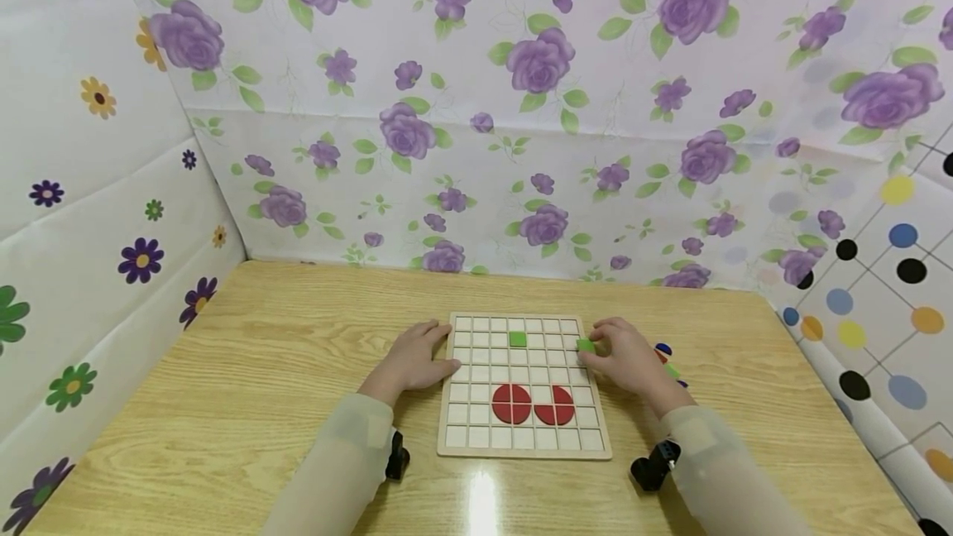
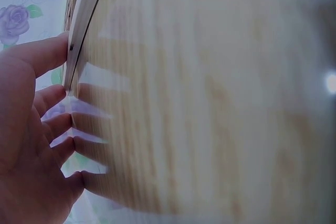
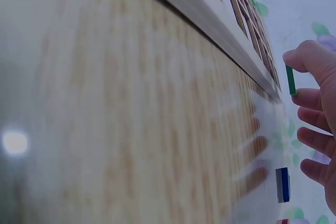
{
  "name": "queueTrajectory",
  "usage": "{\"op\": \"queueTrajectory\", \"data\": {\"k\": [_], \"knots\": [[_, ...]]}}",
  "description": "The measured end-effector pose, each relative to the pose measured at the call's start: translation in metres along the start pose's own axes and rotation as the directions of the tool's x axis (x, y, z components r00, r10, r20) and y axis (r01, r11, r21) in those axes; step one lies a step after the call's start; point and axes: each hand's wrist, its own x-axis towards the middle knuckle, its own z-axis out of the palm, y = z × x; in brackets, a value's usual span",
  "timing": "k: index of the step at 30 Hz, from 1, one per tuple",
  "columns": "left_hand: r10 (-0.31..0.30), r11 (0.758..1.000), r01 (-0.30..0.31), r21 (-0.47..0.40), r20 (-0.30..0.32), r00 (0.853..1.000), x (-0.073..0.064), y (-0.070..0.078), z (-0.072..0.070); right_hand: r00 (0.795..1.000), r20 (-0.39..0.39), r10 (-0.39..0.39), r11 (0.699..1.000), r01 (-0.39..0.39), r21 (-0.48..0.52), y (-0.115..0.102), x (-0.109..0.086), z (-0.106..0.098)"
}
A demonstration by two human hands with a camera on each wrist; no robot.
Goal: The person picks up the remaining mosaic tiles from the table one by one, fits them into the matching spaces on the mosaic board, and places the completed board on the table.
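Observation:
A wooden grid board (image 1: 524,455) with white cells lies on the table. Four red quarter pieces form a full circle (image 1: 502,394) on it, and beside that a red circle (image 1: 563,414) lacks its upper-left quarter. One green square tile (image 1: 517,339) occupies a cell near the board's far side. My left hand (image 1: 417,360) touches the left rim, thumb against the edge and fingers extended, as the left wrist view shows. At the right rim, my right hand (image 1: 625,360) pinches another green square tile (image 3: 290,81) between thumb and index finger, held above the table.
Several small coloured pieces lie right of the board, partly behind the right hand, including a blue piece (image 3: 283,184). A wood-grain table (image 1: 298,313) carries everything. Flower-patterned cloth (image 1: 476,189) stands along the back, and other patterned cloths hang at both sides.

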Motion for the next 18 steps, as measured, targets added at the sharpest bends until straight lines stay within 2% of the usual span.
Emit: {"op": "queueTrajectory", "data": {"k": [18], "knots": [[-0.01, 1.0, 0.01, -0.013, 0.001, 1.0, -0.001, 0.003, -0.002, 0.999, 0.05, 0.019, 1.0, -0.019, 0.002, -0.011, 0.006, 0.006]]}}
